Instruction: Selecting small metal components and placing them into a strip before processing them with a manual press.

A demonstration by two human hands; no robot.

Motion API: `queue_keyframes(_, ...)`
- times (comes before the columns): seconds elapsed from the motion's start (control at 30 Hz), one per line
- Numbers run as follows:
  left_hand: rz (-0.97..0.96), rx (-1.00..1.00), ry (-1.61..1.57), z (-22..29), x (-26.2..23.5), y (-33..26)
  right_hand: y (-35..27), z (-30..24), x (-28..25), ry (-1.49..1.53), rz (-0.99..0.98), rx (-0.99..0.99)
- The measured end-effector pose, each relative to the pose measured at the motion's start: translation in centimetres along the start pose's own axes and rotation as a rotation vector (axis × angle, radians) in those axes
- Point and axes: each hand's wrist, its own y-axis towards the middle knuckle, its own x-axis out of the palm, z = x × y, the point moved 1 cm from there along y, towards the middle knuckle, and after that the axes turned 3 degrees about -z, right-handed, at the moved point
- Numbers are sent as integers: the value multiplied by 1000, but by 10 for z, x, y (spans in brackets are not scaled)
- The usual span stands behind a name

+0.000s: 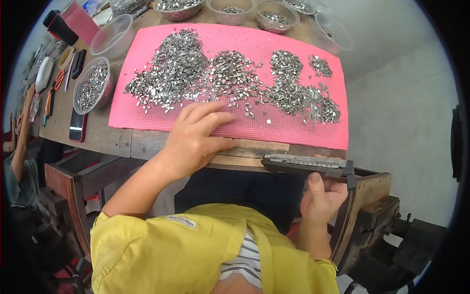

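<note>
My left hand (198, 134) rests on the front edge of a pink textured mat (235, 34), its fingers spread and its fingertips just short of the loose metal pieces. My right hand (323, 196) grips a long black bar-shaped holder (308, 165) at the table's front edge, the thumb in front and the other fingers partly hidden behind. A row of small silvery pieces runs along the top of the holder. Small shiny metal pieces lie on the mat in several heaps: a large heap (178, 61) at the left, a middle heap (232, 73), and more heaps (289, 83) at the right.
Clear plastic bowls of metal pieces stand at the back, with another such bowl (93, 85) to the left. Near that are a phone (78, 126), orange scissors (59, 79) and a pink box (81, 22). A wooden drawer (369, 196) juts out at right. Another person's arm (22, 132) shows far left.
</note>
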Motion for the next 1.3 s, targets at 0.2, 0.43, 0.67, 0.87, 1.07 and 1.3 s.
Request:
queue_keyframes(0.2,-62,108,190,3,3,11,0,12,-5,101,44,55)
queue_keyframes(0.43,-103,279,323,3,8,18,1,22,-14,153,-12,169)
queue_keyframes(0.67,-73,335,318,-3,11,22,5,21,-8,241,-7,223)
queue_keyframes(0.87,142,88,381,-14,3,38,12,39,1,361,39,247)
queue_keyframes(1.07,54,-28,-404,53,30,51,16,45,1,376,-57,299)
queue_keyframes(1.3,171,84,-313,62,66,49,19,35,-26,347,-288,135)
